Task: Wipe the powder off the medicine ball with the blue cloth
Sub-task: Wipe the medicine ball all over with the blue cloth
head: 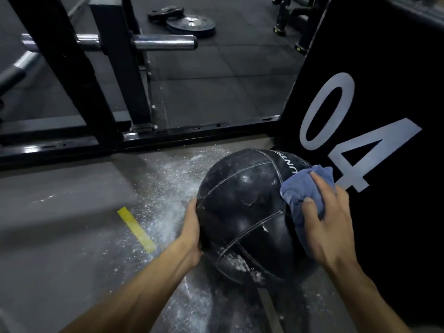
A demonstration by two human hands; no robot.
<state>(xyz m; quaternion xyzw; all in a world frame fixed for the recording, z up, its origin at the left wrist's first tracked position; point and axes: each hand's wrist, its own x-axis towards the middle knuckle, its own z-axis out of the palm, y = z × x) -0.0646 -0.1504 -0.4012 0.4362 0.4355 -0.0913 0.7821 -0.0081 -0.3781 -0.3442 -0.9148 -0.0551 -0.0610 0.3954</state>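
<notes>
Two bare hands work on one black medicine ball (249,212) that sits on the gray floor (60,224): the left hand (192,227) cups its left side with fingers curled around the curve, and the right hand (329,222) presses one bunched blue cloth (300,188) against its upper right, thumb and fingers gripping the fabric. One patch of white powder (236,261) clings to the ball's near lower panel, more is scattered across the floor beside one yellow tape strip (137,229), and just right of the ball stands one black box (384,104) marked "04". Beyond lie a black rack frame (72,75) and what look like two weight plates (189,24), blurred.
</notes>
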